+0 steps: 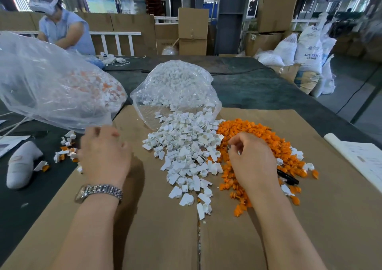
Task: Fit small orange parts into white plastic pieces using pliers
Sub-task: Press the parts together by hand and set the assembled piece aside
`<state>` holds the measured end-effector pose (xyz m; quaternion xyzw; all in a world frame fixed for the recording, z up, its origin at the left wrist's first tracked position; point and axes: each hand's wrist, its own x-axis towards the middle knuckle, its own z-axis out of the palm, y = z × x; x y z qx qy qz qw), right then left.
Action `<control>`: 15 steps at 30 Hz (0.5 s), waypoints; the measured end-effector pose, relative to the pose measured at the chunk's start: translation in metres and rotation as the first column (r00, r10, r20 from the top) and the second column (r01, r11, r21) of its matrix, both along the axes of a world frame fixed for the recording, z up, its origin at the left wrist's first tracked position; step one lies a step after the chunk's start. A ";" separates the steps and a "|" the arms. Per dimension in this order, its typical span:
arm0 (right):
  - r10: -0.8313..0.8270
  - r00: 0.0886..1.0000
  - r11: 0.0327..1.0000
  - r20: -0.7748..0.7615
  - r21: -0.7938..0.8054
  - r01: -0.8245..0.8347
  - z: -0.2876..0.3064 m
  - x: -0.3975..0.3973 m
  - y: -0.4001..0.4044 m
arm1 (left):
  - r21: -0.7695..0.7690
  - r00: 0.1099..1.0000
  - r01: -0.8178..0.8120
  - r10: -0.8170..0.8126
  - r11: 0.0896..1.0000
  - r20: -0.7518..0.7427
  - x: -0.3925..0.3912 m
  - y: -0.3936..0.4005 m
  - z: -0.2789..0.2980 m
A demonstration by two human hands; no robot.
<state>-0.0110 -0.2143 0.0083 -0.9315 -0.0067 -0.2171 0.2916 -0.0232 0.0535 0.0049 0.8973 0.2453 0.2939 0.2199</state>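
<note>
Dark tabletop (pixel 258 91) runs way back, with a flat brown cardboard sheet (pixel 157 228) laid over the near part, and lots of bare cardboard open toward the near edge. Two crinkly clear bags: the big one (pixel 41 79) at left holds mixed white and orange bits, the middle one (pixel 175 87) spills a heap of white plastic pieces (pixel 186 156) down the cardboard. Touching its right side is the pile of orange parts (pixel 258 137). Black pliers (pixel 288 177) are mostly buried in the orange, only handle ends showing. Left hand (pixel 105 156) is motion-blurred near the cardboard's left edge, so can't tell its grip. Right hand (pixel 252 160) sits curled over the orange pile, fingers pinching something tiny and shiny.
</note>
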 end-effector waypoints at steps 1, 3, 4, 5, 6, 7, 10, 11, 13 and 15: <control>-0.008 0.999 0.999 -0.034 -0.039 0.006 0.000 0.000 -0.001 | 0.048 0.994 0.104 -0.103 0.993 -0.022 0.003 -0.006 -0.002; -0.028 0.996 0.994 -0.090 -0.107 0.019 0.000 -0.001 -0.003 | 0.115 0.956 0.273 -0.256 0.955 -0.144 0.009 -0.017 -0.009; -0.037 0.993 0.991 -0.114 -0.135 0.021 0.000 -0.002 -0.003 | 0.129 0.932 0.320 -0.288 0.939 -0.221 0.013 -0.021 -0.012; -0.038 0.990 0.987 -0.137 -0.160 0.016 -0.001 -0.002 -0.004 | 0.123 0.912 0.345 -0.301 0.931 -0.279 0.016 -0.023 -0.014; -0.033 0.987 0.982 -0.158 -0.187 0.003 -0.002 -0.003 -0.003 | 0.100 0.900 0.353 -0.309 0.930 -0.307 0.019 -0.024 -0.016; -0.024 0.984 0.976 -0.177 -0.215 -0.015 -0.003 -0.004 -0.003 | 0.076 0.900 0.350 -0.313 0.934 -0.304 0.021 -0.023 -0.017; -0.005 0.976 0.953 -0.219 -0.297 -0.062 -0.004 -0.007 0.000 | 0.077 0.924 0.321 -0.294 0.944 -0.244 0.023 -0.022 -0.019; -0.008 0.974 0.943 -0.225 -0.326 -0.067 -0.004 -0.006 0.001 | 0.083 0.927 0.318 -0.292 0.944 -0.234 0.023 -0.021 -0.020; -0.029 0.974 0.915 -0.226 -0.397 -0.065 -0.005 -0.007 0.002 | 0.086 0.927 0.326 -0.301 0.941 -0.223 0.022 -0.022 -0.020; -0.054 0.975 0.885 -0.216 -0.463 -0.053 -0.006 -0.007 0.004 | 0.078 0.927 0.335 -0.314 0.939 -0.204 0.020 -0.023 -0.020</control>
